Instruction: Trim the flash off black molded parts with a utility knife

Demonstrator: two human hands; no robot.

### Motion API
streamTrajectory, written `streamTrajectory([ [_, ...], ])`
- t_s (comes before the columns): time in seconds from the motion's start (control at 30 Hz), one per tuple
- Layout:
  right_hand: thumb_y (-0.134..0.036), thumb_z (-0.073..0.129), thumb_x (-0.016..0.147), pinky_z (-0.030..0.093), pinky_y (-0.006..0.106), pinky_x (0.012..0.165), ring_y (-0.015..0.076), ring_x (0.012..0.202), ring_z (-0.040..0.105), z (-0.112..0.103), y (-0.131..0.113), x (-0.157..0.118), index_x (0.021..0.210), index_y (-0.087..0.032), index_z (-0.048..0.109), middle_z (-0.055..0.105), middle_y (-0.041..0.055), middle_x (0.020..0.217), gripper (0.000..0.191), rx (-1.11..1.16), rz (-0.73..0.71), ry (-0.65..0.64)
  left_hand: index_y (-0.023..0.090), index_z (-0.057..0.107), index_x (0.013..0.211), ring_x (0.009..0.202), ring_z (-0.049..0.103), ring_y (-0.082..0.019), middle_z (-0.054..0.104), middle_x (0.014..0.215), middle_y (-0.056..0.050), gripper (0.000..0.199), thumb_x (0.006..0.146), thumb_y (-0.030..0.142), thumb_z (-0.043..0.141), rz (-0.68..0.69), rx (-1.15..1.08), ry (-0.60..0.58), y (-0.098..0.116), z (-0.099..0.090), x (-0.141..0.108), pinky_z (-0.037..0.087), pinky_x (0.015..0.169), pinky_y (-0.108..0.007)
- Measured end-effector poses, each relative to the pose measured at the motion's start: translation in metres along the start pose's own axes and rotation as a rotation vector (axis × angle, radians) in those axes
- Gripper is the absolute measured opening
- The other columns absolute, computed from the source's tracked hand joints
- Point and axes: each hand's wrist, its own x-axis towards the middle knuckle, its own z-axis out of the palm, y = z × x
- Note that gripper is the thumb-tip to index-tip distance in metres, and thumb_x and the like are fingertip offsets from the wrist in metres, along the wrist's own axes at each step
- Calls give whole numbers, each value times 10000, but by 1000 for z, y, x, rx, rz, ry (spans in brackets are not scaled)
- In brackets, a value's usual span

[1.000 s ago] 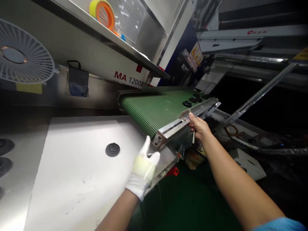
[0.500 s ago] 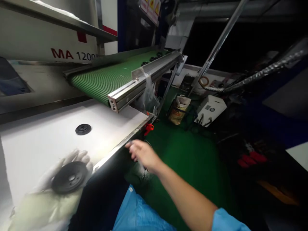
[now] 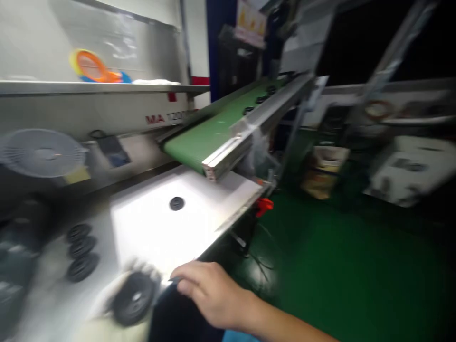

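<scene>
Seemingly mid-handling, a black disc (image 3: pixel 124 305) is held in the left hand (image 3: pixel 107 308); steadiness is called for next. At its three o'clock, the right hand (image 3: pixel 215 294) is curled, contents unclear.

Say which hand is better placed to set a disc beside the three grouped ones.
Left, probably: the gloved left hand holds a black disc and is nearer the three discs than the bare right hand.

Left grip (image 3: pixel 103 318) — gloved, palm up, blurred | Right grip (image 3: pixel 213 292) — bare, knuckles up, curled
</scene>
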Motion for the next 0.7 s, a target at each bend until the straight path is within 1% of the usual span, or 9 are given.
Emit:
streamTrajectory([
  [0.03, -234, 433, 956, 412, 220, 864, 140, 965, 584, -2, -2, 9, 1104, -269, 601, 645, -12, 1050, 227, -44, 16, 14, 163, 638, 936, 753, 606, -189, 618, 820, -69, 241, 787, 61, 478, 17, -61, 6, -1, 7, -4, 555, 666, -404],
  [0.1, -281, 366, 985, 415, 239, 811, 140, 906, 575, -1, -1, 28, 1059, -276, 579, 633, -17, 983, 225, -110, 49, -10, 135, 637, 940, 733, 586, -169, 590, 791, -57, 197, 792, 86, 516, 82, -83, -108, -4, 18, -2, 545, 684, -366],
  [0.2, -326, 319, 996, 396, 245, 696, 142, 789, 543, 8, 7, 50, 899, -250, 534, 579, -20, 839, 248, -198, 38, -70, 135, 631, 951, 728, 570, -163, 560, 774, -37, 165, 793, 153, 585, 97, -77, -190, -4, 22, 13, 527, 696, -342],
  [0.3, -320, 302, 994, 361, 246, 618, 143, 713, 511, 21, 13, 63, 772, -222, 438, 528, -16, 767, 278, -287, 33, -104, 150, 627, 981, 735, 570, -161, 561, 790, -35, 194, 789, 174, 615, 88, -67, -180, -1, 19, 24, 515, 717, -338],
  [0.37, -308, 296, 992, 346, 246, 594, 142, 687, 504, 28, 17, 69, 752, -220, 403, 521, -16, 753, 277, -326, 33, -104, 155, 627, 982, 736, 571, -160, 563, 794, -37, 198, 785, 168, 619, 80, -80, -170, 0, 19, 30, 511, 704, -322],
  [0.47, -293, 295, 989, 331, 250, 575, 142, 647, 503, 37, 21, 74, 755, -224, 400, 526, -20, 730, 266, -382, 24, -68, 158, 631, 961, 719, 566, -155, 558, 775, -31, 180, 781, 168, 618, 67, -121, -176, 2, 21, 37, 508, 671, -308],
  [0.53, -281, 293, 986, 323, 252, 559, 141, 614, 503, 43, 22, 76, 757, -225, 406, 529, -20, 709, 261, -420, 16, -42, 158, 634, 950, 712, 562, -152, 551, 757, -28, 173, 778, 169, 617, 94, -144, -165, 2, 24, 42, 511, 666, -307],
  [0.6, -277, 291, 983, 316, 250, 541, 138, 594, 509, 48, 23, 75, 759, -226, 414, 536, -17, 703, 261, -439, 17, -29, 156, 638, 944, 710, 557, -145, 545, 746, -24, 174, 772, 153, 611, 158, -163, -130, 2, 26, 46, 516, 672, -304],
  [0.7, -284, 288, 984, 311, 247, 529, 137, 592, 526, 56, 23, 73, 780, -229, 433, 550, -11, 715, 256, -451, 50, -18, 143, 642, 917, 695, 545, -135, 535, 728, -20, 159, 767, 133, 592, 206, -197, -94, 1, 28, 51, 519, 678, -299],
])
